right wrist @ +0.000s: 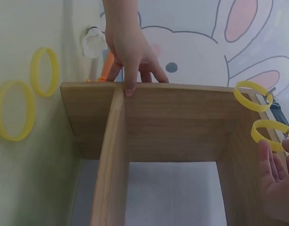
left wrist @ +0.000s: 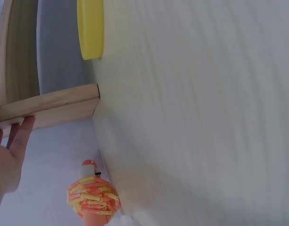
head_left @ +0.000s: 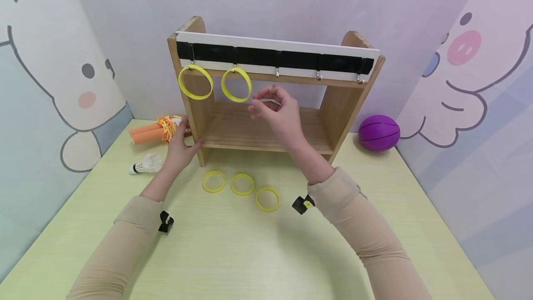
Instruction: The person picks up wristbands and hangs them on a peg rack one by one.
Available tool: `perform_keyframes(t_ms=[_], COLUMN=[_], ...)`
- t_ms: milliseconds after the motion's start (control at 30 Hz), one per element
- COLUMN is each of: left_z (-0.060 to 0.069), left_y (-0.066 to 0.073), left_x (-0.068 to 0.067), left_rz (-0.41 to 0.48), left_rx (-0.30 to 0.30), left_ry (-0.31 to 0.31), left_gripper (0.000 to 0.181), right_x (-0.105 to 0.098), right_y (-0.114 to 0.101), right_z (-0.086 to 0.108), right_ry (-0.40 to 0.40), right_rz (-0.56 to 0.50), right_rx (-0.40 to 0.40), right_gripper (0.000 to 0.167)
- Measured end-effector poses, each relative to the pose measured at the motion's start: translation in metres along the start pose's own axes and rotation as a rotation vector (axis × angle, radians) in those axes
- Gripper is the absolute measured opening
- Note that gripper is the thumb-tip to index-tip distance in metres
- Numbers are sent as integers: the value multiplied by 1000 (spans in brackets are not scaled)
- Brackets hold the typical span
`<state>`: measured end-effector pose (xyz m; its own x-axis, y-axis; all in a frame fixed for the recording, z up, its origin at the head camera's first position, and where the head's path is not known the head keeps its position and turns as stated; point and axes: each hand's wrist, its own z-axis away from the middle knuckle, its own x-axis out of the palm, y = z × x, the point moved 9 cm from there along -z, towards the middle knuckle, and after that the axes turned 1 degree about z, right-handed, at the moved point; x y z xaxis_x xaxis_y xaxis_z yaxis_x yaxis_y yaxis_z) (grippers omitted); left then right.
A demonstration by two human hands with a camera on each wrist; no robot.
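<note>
A wooden shelf (head_left: pixel 266 128) stands at the back of the table, with a row of metal hooks along its black-and-white top bar (head_left: pixel 258 54). Two yellow rings, a left ring (head_left: pixel 195 82) and a second ring (head_left: pixel 236 85), hang from the two leftmost hooks. My left hand (head_left: pixel 179 147) grips the shelf's left side panel, thumb at the front edge and fingers on the outer face. Beside the second ring's lower right, my right hand (head_left: pixel 279 114) hovers with fingers loosely bent and nothing held. In the right wrist view, its fingertips are close to that ring (right wrist: pixel 270 133).
Three yellow rings, including a middle ring (head_left: pixel 242 184), lie on the table before the shelf. Left are an orange-and-yellow tasselled toy (head_left: pixel 156 129) and a shuttlecock (head_left: pixel 146 164). A purple ball (head_left: pixel 379 133) sits right. Patterned walls enclose the table.
</note>
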<state>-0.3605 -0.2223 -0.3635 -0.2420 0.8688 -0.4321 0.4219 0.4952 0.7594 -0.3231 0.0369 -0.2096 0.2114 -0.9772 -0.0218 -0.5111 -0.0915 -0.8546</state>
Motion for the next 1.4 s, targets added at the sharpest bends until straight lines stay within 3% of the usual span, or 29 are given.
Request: perform_keyframes(t_ms=[200, 433, 567, 833, 1167, 1400], left_z=[0, 0, 1, 0, 0, -1], left_y=[-1, -1, 0, 2, 0, 0], left_x=[0, 0, 0, -2, 1, 1], left_rz=[4, -3, -2, -2, -5, -5], left_rx=[-3, 3, 2, 14, -13, -21], left_ry=[3, 9, 7, 12, -4, -10], left_gripper=[76, 76, 76, 75, 76, 76], right_x=[-7, -16, -19, -26, -35, -36], right_y=[6, 15, 21, 44, 85, 116], right_z=[3, 15, 26, 48, 80, 104], right_ry=[-49, -129, -190, -296, -452, -552], right_rz=[151, 405, 496, 608, 758, 807], right_rx=[26, -28, -26, -3, -105, -72], right_gripper=[24, 29, 29, 28, 33, 33])
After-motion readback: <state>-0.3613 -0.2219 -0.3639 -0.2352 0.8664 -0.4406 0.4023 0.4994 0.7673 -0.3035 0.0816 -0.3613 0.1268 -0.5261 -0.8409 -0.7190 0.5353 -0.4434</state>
